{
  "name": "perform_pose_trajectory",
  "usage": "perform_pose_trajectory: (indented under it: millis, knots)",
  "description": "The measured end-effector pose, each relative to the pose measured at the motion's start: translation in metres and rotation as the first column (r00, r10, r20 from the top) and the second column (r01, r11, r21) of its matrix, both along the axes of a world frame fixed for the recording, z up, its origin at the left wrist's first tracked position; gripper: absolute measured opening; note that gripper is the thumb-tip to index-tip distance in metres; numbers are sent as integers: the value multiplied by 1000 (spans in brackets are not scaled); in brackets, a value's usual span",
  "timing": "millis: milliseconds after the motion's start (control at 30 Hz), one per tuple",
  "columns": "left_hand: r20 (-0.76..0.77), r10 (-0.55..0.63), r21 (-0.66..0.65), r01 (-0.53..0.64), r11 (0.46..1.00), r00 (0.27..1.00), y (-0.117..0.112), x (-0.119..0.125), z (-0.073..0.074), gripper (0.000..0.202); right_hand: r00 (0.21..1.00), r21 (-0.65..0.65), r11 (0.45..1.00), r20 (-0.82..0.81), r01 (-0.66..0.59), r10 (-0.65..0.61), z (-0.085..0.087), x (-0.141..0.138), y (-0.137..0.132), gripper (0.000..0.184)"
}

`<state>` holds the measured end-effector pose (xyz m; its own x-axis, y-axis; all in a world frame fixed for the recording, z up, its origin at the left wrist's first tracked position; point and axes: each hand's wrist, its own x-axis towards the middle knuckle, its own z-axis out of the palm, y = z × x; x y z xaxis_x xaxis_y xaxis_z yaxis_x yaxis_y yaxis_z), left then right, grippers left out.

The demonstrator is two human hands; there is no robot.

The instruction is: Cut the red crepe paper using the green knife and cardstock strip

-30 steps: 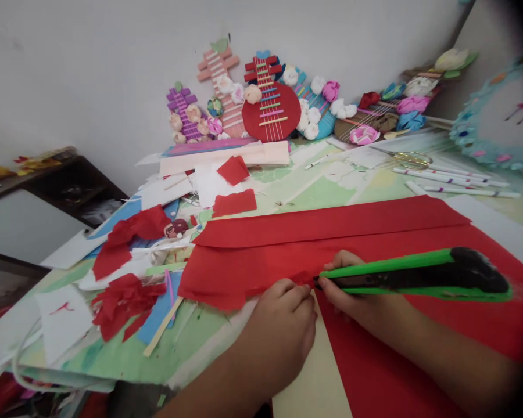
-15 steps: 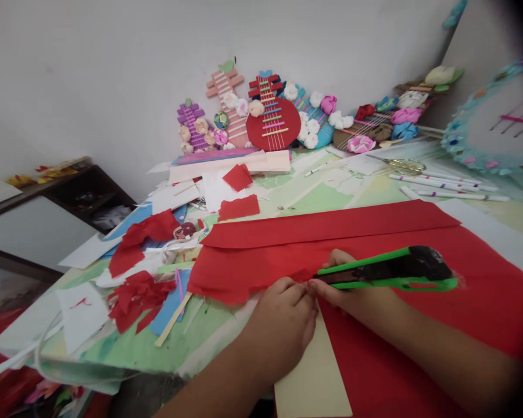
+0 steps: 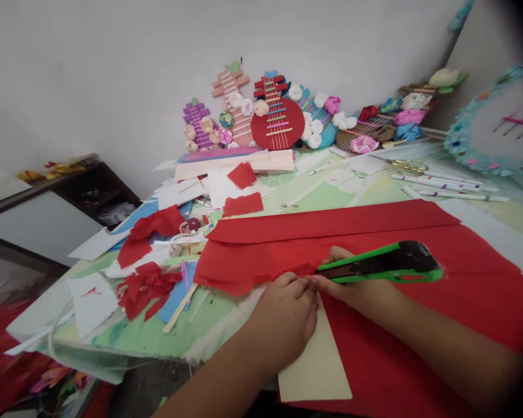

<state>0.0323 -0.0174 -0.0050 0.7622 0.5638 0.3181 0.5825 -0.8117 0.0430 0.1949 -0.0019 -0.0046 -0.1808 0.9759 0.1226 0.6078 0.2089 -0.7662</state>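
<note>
A green and black utility knife (image 3: 381, 262) lies across my right hand (image 3: 344, 278), its front end pointing left. Those fingers are closed, with the thumb and a fingertip meeting my left hand at the torn edge of the red paper (image 3: 253, 258). My left hand (image 3: 285, 325) is closed in a pinch on that edge; its fingertips are partly hidden. Whether the knife's blade is out cannot be made out. Beneath my hands a cream-coloured board (image 3: 316, 360) shows, with more red paper to its right. A folded red strip (image 3: 331, 223) runs along the far side.
Torn red scraps (image 3: 146, 284) and a wooden stick (image 3: 181, 307) lie at left. Gold-handled scissors (image 3: 407, 166) and several white sticks (image 3: 440, 183) are at the back right. Decorated cardboard instruments (image 3: 279, 123) lean against the wall. The table's edge (image 3: 87, 351) is at lower left.
The view has shifted slightly, so items on the left appear further right. The knife's rear end has moved a little left and up; both hands stay at the paper's edge.
</note>
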Motion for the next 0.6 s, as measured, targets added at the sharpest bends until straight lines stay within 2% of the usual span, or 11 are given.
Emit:
perform_pose_trajectory:
  millis: [167, 400, 600]
  knots:
    - [8, -1, 19, 1, 1000, 1000, 0, 0, -1, 23, 994, -28, 1000, -109, 3, -6, 0, 3, -2, 28]
    - [0, -13, 11, 13, 1000, 1000, 0, 0, -2, 23, 996, -28, 999, -84, 21, -23, 5, 1, -3, 30]
    - [37, 2, 0, -2, 1000, 999, -1, 1, 0, 23, 994, -48, 999, -104, 11, -16, 1, 2, -2, 29]
